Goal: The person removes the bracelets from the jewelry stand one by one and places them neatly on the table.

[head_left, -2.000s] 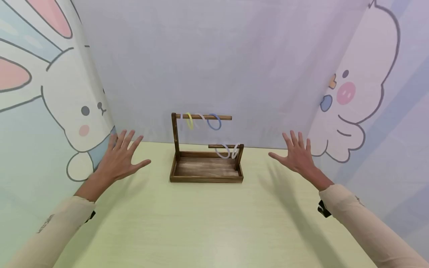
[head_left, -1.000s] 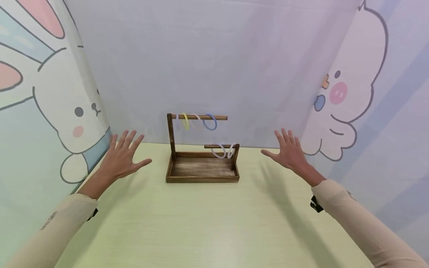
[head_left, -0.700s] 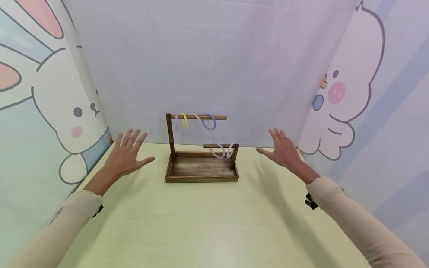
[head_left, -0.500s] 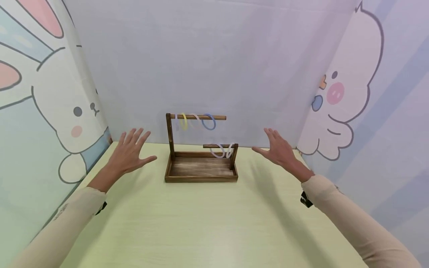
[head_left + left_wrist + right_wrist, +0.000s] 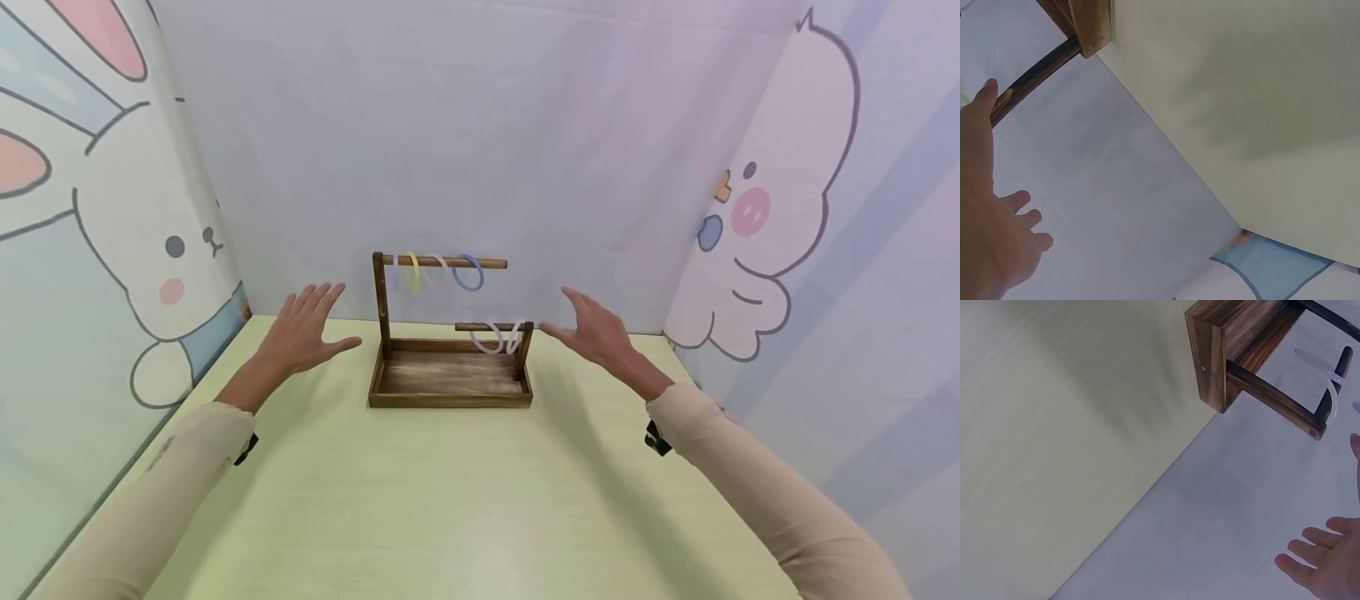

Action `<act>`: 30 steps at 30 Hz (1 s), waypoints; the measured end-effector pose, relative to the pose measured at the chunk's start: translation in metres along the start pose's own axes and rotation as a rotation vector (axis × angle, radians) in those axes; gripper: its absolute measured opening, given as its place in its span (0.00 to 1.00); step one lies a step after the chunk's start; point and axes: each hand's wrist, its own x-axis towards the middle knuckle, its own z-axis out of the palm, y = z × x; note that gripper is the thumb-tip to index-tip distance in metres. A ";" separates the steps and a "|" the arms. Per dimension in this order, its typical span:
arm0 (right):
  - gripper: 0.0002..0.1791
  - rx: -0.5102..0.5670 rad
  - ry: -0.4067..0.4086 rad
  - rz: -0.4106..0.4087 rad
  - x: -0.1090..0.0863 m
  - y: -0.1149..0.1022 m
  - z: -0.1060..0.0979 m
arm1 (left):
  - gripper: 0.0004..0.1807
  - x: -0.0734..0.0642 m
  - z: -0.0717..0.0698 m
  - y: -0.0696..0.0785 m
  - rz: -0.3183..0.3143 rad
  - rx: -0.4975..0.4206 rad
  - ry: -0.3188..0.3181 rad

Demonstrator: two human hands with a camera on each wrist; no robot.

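A dark wooden stand (image 5: 450, 400) with a tray base and two pegs stands at the back of the table. From its tall upper peg (image 5: 495, 263) hang a yellow ring (image 5: 412, 272), a blue ring (image 5: 481, 275), a pale pinkish ring (image 5: 444, 265) and a whitish one near the post. Two pale rings, one a white ring (image 5: 514, 337), hang on the lower peg (image 5: 465, 327). My left hand (image 5: 303, 333) hovers left of the stand, fingers spread, holding nothing. To the right of it, my right hand (image 5: 600, 333) is likewise raised, fingers extended, touching nothing.
The pale yellow-green table (image 5: 450, 500) extends in front of the stand. Behind it hangs a lilac cloth backdrop (image 5: 480, 150). Side curtains carry a rabbit drawing (image 5: 142, 250) on the left and a chick drawing (image 5: 787, 167) on the right.
Both hands have moved inward toward the stand, the right one further. The right fingers have drawn closer together. The view has shifted slightly; the rings and stand look unchanged.
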 end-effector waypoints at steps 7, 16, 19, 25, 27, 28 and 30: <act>0.50 0.000 0.002 -0.012 0.010 -0.018 0.006 | 0.57 0.010 -0.001 0.003 -0.004 -0.050 -0.011; 0.47 0.078 0.017 -0.037 0.022 -0.042 0.014 | 0.56 0.022 0.000 0.010 -0.056 -0.130 -0.047; 0.45 0.096 0.023 -0.048 0.026 -0.048 0.017 | 0.56 0.025 -0.001 0.012 -0.083 -0.164 -0.057; 0.41 0.144 0.031 -0.075 0.033 -0.056 0.025 | 0.55 0.030 -0.004 0.016 -0.097 -0.229 -0.056; 0.40 0.158 0.031 -0.084 0.034 -0.059 0.027 | 0.55 0.033 -0.004 0.016 -0.096 -0.246 -0.048; 0.39 0.165 0.032 -0.086 0.035 -0.060 0.028 | 0.55 0.034 -0.003 0.016 -0.094 -0.252 -0.042; 0.38 0.175 0.037 -0.092 0.036 -0.063 0.030 | 0.55 0.036 -0.002 0.016 -0.093 -0.263 -0.025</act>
